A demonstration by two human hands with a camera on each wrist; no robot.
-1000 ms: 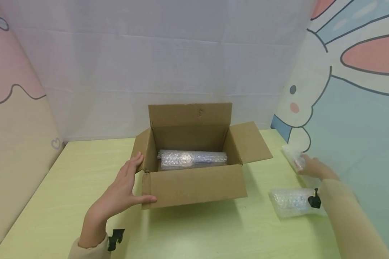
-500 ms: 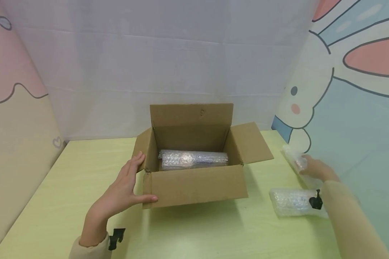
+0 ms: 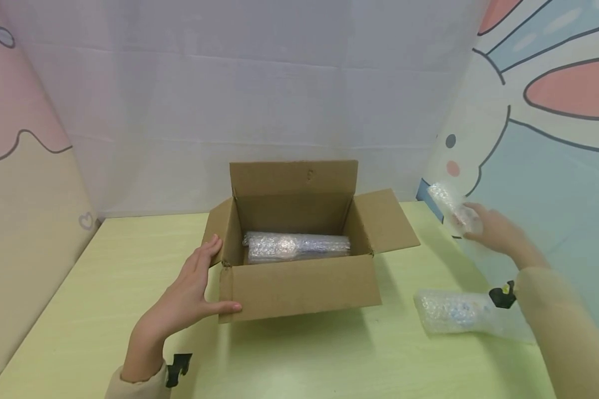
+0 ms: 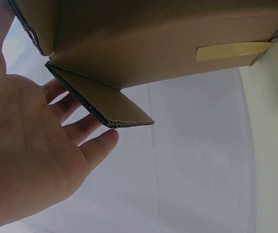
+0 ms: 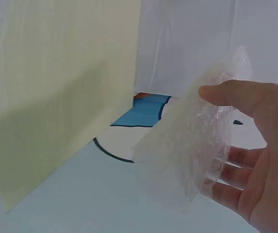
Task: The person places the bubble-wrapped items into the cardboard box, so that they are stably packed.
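Packet (image 3: 444, 200), in bubble wrap, is in the right hand (image 3: 496, 230), which pinches it between thumb and fingers; it is tilted, held off the table (image 3: 299, 354) beside the right wall (image 3: 554, 191). What the wrap covers cannot be made out. The left hand (image 3: 187, 291) is spread wide, its thumb on the box's front flap (image 3: 299, 288), its fingers straight against the left flap (image 3: 217, 227). The box (image 3: 292, 210) stands on the table with the back flap (image 3: 292, 177) upright and the right flap (image 3: 386, 220) folded out. Inside lies a wrapped roll (image 3: 299, 245). A second packet (image 3: 449, 311) lies on the table near the right forearm. White cloth (image 3: 219, 100) hangs behind, and a rabbit (image 3: 474, 127) shows on the right wall.
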